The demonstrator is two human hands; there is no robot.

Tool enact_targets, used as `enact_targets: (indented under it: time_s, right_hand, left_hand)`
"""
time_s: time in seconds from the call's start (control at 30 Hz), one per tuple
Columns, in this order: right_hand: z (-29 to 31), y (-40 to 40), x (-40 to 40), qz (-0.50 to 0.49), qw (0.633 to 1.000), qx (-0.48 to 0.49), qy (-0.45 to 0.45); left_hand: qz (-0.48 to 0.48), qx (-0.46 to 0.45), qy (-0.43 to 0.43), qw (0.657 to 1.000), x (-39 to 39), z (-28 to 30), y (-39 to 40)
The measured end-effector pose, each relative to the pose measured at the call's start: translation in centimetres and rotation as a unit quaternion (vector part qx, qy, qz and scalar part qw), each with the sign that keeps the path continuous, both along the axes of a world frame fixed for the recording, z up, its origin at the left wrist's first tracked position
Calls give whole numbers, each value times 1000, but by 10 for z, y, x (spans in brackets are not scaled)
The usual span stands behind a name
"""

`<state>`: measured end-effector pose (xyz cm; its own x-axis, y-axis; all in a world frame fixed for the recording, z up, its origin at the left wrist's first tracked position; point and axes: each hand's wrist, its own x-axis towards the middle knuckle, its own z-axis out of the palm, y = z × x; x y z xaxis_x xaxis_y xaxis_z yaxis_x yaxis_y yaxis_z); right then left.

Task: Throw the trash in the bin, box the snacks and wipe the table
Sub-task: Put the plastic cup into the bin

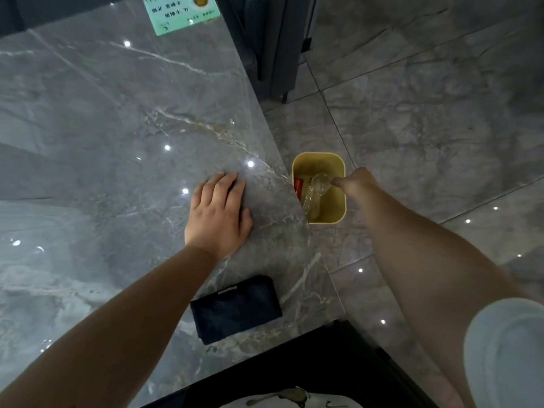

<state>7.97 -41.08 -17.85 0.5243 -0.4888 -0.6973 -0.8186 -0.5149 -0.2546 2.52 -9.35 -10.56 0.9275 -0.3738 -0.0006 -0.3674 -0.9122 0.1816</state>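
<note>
My left hand (217,214) lies flat on the grey marble counter (103,136), fingers straight and a little spread, palm down, holding nothing, just beside the counter edge nearest the bin. The yellow bin (338,201) stands on the floor just past that edge; the counter cuts off its near-left corner, so I can't see that side of its inside. My right hand (354,182) reaches out over the bin's rim, and its fingers pinch the end of a clear plastic bottle (315,192) that hangs down into the bin; the back of the hand faces me, so most fingers are hidden and only one fingertip shows at the bottle. The bottle is see-through against the yellow, so its outline is hard to trace, and the lower end is cut off by the counter edge. Deeper in the bin, beside the bottle, is something red (298,185), half hidden, can't tell what. On the counter, nearer me than the bin, a folded dark cloth (235,309) lies flat, apart from my left hand. Far from the bin, at the counter's far edge, a green card (181,13) is cropped by the frame top, print too small to read. No snacks or box in view.
</note>
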Motion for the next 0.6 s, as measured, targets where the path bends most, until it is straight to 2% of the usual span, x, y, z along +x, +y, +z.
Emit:
enact_targets:
  time_s: [0.1,0.4,0.5,0.6]
  right_hand:
    - [4,0,-4,12,1000,-12,-7]
    - [44,12,-19,152,986,-37,-58]
    - [64,21,-33,228,965,-67,-112]
    - [86,34,-44,314,929,-100,-172]
  left_hand:
    - [-1,-2,-3,1000,0,-1,0]
    - [5,4,28,1000,-2,8,-1]
    - [4,21,51,998,-2,16,-3]
    - [0,54,91,994,-3,25,-3]
